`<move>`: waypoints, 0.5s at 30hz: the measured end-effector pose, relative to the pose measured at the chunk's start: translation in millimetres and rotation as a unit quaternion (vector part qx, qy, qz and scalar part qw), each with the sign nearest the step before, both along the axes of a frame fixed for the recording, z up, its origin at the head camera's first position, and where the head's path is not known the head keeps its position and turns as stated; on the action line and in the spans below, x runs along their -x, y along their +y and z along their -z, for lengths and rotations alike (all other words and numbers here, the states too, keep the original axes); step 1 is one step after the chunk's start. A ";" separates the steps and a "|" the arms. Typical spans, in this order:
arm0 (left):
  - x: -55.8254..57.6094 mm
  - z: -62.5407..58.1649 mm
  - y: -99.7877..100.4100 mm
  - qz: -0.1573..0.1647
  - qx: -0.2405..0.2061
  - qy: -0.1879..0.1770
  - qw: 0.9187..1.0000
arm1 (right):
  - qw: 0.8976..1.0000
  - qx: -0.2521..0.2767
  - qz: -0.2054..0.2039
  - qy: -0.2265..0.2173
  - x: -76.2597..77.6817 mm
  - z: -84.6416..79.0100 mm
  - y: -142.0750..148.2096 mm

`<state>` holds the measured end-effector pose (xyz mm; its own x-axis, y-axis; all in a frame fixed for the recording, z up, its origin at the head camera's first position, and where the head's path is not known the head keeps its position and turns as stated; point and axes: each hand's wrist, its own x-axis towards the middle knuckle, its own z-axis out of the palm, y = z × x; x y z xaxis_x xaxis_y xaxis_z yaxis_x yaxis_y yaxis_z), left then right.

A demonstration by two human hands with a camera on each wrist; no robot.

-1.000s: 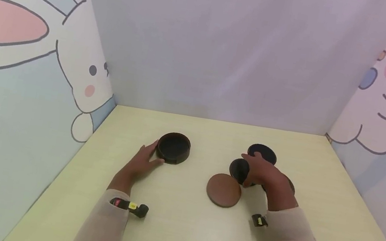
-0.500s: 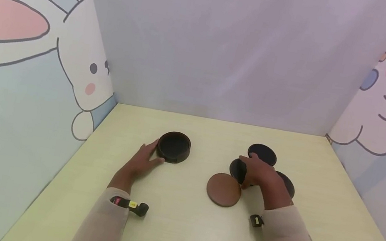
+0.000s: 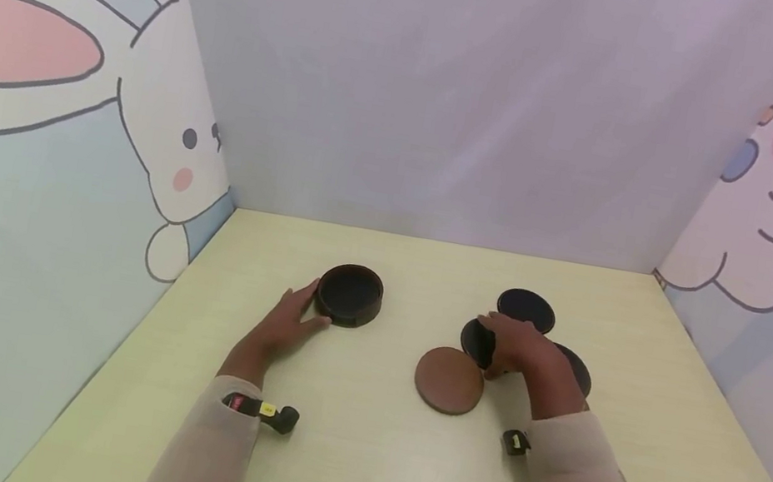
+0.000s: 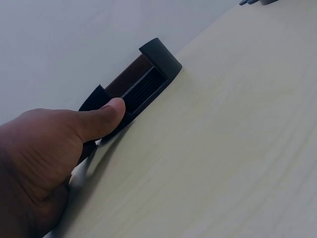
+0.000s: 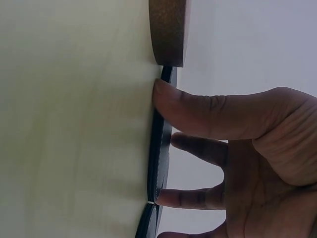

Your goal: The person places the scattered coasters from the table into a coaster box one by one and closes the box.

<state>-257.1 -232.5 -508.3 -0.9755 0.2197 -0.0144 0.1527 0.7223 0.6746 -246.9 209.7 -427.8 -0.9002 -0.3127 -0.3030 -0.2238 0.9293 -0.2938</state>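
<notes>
A round dark coaster holder (image 3: 360, 319) with a notched wall stands at left-centre of the table. My left hand (image 3: 277, 329) holds its near left side; in the left wrist view the thumb lies by the notch of the holder (image 4: 171, 59), the other fingers mostly hidden. Farther right, my right hand (image 3: 524, 351) grips a black round coaster (image 3: 475, 341) by its edges. In the right wrist view, thumb and fingertips are on the rim of this coaster (image 5: 159, 148), which lies at the table surface. A brown round coaster (image 3: 449, 381) lies just in front of it.
Two more black coasters are close to the right hand: one behind (image 3: 526, 307), one partly hidden by the wrist (image 3: 574, 372). The pale table (image 3: 352, 455) ends at a plain back wall (image 3: 452, 116), with cartoon-printed walls either side.
My right hand has shifted slightly left and closer over the black coaster, showing more of the coaster by the wrist. The left hand and the holder stay in place.
</notes>
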 end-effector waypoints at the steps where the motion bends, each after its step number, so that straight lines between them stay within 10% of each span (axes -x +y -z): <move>1: 0.7 -0.1 0.4 0.002 0.000 0.003 1.000 | 1.000 0.002 -0.003 0.003 0.3 0.7 1.1; 15: 0.3 -1.7 0.8 -0.003 0.004 -0.001 1.000 | 0.999 0.034 -0.003 -0.021 8.5 1.6 9.8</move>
<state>-257.3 -231.7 -506.6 -0.9765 0.2146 -0.0179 0.1478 0.7286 0.6688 -255.5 219.5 -429.3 -0.8851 -0.3389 -0.3189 -0.2153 0.9058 -0.3649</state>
